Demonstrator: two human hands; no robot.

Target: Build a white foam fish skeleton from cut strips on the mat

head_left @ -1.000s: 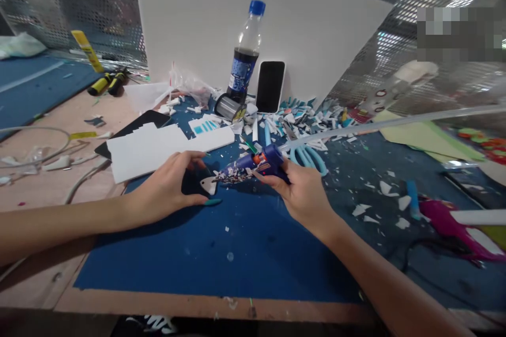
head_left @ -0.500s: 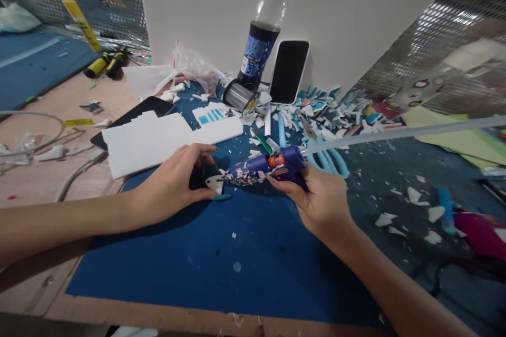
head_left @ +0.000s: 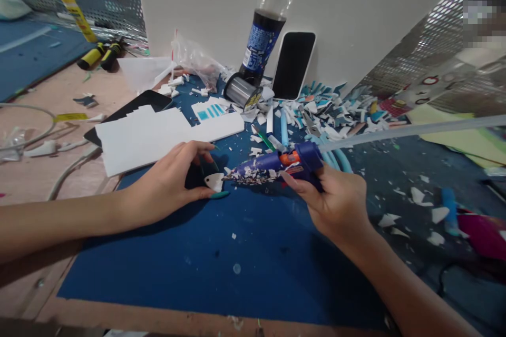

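My right hand [head_left: 336,197] is wrapped round the handle of a purple hot glue gun [head_left: 261,167], whose barrel is caked with white scraps. A long translucent glue stick [head_left: 395,134] sticks out of its back. The nozzle meets the edge of a small white triangular piece [head_left: 214,182] with a dark dot on it. Curved round this piece is my left hand [head_left: 174,179], steadying it, thumb at its lower edge and the other fingers above; the exact contact is partly hidden. Beneath both hands lies a blue mat [head_left: 237,284].
Behind stand a cola bottle [head_left: 261,42], a propped phone [head_left: 294,66] and a wire spool [head_left: 242,92]. A stepped white board [head_left: 146,137] lies at left. Cut scraps [head_left: 324,110] heap against the white panel [head_left: 336,5]. Light-blue scissors [head_left: 342,160] lie behind my right hand.
The glue gun and my right hand have shifted slightly right and nearer the camera. The nozzle stays at the white piece, and my left hand has hardly moved. The view has tilted a little.
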